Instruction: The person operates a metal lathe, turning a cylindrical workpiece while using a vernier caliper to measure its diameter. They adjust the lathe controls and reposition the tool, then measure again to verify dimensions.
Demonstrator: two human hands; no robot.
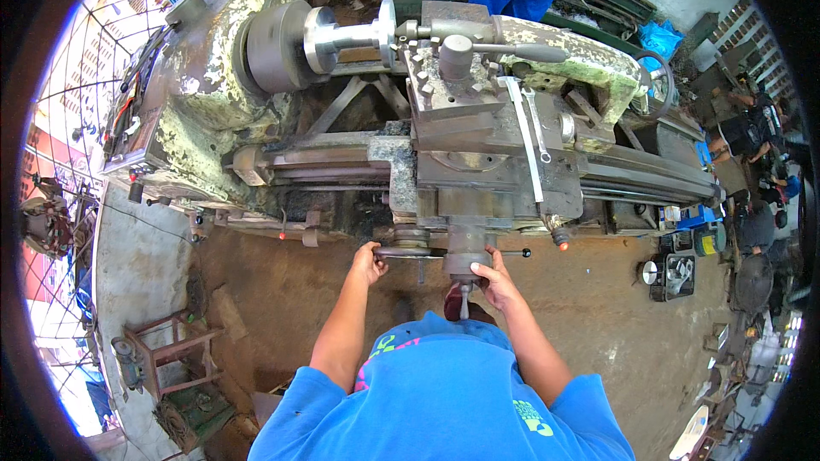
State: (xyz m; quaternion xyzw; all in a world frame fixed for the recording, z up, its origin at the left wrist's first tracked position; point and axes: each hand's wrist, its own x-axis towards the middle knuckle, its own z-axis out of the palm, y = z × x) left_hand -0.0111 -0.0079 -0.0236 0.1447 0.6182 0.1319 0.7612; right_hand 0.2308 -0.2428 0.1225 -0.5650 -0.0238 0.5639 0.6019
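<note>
I stand at a large worn lathe. My left hand [369, 265] is closed on the left rim of the carriage handwheel [412, 251]. My right hand [499, 282] grips the right side of the round cross-slide dial [462, 266], thumb on top; its far fingers are partly hidden. A shiny spool-shaped metal workpiece [354, 36] sits between the dark chuck [279, 47] and the tailstock end. Right of it stands the tool post [455, 60] with its long clamping lever [534, 52]. The cutting tip is too small to make out.
On the carriage lie a steel rule [523, 137] and a wrench [537, 124]. Red-knobbed levers [562, 245] stick out at the front. A rusty stand [175, 350] is at left, a black crate [673, 276] at right. Other people [760, 128] are at far right.
</note>
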